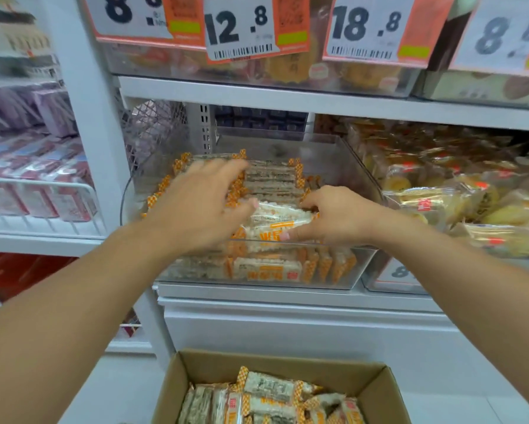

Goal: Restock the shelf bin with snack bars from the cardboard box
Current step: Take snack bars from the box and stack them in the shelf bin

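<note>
From the head camera: both arms reach into the clear shelf bin (348, 270) on the white shelf (287, 293). The right hand (336, 215) has its fingers curled round the right end of a snack bar (272, 221) lying on top of the pile near the bin's front wall, thumb tucked under its lower edge. The left hand (195, 206) is spread wide and blurred, palm down over the rows of bars (272, 179) further back, thumb tip touching the held bar's left end, fingers not wrapped round anything. Below, the cardboard box (195, 377) sits open with more bars (269, 399) inside. Price tags (238, 26) hang above.
</note>
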{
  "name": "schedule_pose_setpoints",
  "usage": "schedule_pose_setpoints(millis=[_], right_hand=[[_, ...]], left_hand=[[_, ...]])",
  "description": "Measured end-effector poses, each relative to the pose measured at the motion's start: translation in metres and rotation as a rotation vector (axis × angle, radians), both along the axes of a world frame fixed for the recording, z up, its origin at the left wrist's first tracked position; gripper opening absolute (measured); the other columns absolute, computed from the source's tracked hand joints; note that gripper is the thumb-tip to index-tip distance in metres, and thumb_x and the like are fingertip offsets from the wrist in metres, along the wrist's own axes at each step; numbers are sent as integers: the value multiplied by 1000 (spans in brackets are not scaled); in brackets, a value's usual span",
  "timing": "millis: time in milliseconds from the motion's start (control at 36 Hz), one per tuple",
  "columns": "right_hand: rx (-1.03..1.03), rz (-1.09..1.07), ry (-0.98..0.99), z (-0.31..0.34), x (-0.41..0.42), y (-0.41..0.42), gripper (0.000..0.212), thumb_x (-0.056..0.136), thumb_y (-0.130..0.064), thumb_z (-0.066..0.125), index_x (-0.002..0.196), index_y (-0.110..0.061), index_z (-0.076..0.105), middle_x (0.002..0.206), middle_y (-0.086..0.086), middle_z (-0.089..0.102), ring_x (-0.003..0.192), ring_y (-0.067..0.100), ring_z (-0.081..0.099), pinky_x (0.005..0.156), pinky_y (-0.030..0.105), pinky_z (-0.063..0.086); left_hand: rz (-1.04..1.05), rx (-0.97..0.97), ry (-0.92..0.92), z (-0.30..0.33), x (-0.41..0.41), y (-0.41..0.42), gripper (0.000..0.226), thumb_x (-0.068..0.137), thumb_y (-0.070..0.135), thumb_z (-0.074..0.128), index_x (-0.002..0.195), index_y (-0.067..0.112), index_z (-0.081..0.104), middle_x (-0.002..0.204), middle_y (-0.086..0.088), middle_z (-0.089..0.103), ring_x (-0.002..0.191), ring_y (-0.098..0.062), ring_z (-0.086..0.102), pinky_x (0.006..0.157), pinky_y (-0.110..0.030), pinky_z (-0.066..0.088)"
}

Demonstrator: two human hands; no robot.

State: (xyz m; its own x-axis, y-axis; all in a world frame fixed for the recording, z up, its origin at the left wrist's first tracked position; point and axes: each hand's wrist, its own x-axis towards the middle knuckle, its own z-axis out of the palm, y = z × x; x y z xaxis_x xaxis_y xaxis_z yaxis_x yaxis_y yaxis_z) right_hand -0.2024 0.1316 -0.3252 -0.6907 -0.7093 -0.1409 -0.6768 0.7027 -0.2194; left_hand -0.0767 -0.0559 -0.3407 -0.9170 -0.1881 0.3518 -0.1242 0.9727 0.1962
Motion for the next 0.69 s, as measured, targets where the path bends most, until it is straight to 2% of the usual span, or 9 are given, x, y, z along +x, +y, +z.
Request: schedule_pose_setpoints(millis=[56,111,167,250,333,389,500,694], right_hand=[[-45,9,81,-2,1,0,83,74,-68,73,127,-6,57,125,12,64,110,28,60,95,43,51],[-103,71,139,-4,4,1,77,77,-62,75,133,-15,51,130,8,61,114,27,58,94,40,51],[-121,139,191,-6,5,2,77,81,-60,73,144,-26,44,139,6,56,123,27,54,98,38,48],[-45,152,249,-6,6,3,72,85,-66,64,148,-41,42,141,6,48,128,29,48,100,41,44],[19,212,342,-5,3,0,68,84,-69,62,145,-40,49,149,4,37,136,29,35,107,47,40],[3,269,324,-5,3,-5,68,84,-63,67,145,-39,49,146,1,40,134,26,36,108,45,40],[0,344,223,-7,0,-14,69,90,-51,67,152,-44,36,152,-1,36,137,25,35,112,43,36],[-21,300,327,1,8,-13,65,86,-54,72,145,-39,49,144,-10,52,130,19,51,99,43,46]], left_hand=[[80,-24,-169,-4,6,-12,75,92,66,21,154,24,34,152,-7,43,139,-32,37,111,-48,35],[111,-22,-385,-16,11,-22,77,94,66,7,159,28,20,164,-5,25,150,-29,23,120,-45,23],[128,-3,-481,-23,14,-26,62,103,57,11,160,34,6,168,-1,4,155,-22,5,125,-40,8],[137,7,-492,-21,13,-26,58,104,53,13,159,38,-1,168,4,-6,155,-19,-3,125,-38,1],[150,22,-500,-23,10,-28,57,105,52,13,159,40,-2,168,4,-8,155,-18,-6,125,-39,0],[156,20,-505,-24,9,-29,56,106,52,13,158,42,-3,167,4,-10,155,-19,-7,125,-40,-1],[163,27,-511,-24,9,-28,55,105,53,11,157,46,-5,167,7,-11,155,-19,-9,125,-42,-2],[164,33,-489,-23,13,-25,55,103,58,11,155,50,-4,167,6,-9,155,-20,-8,125,-42,-3]])
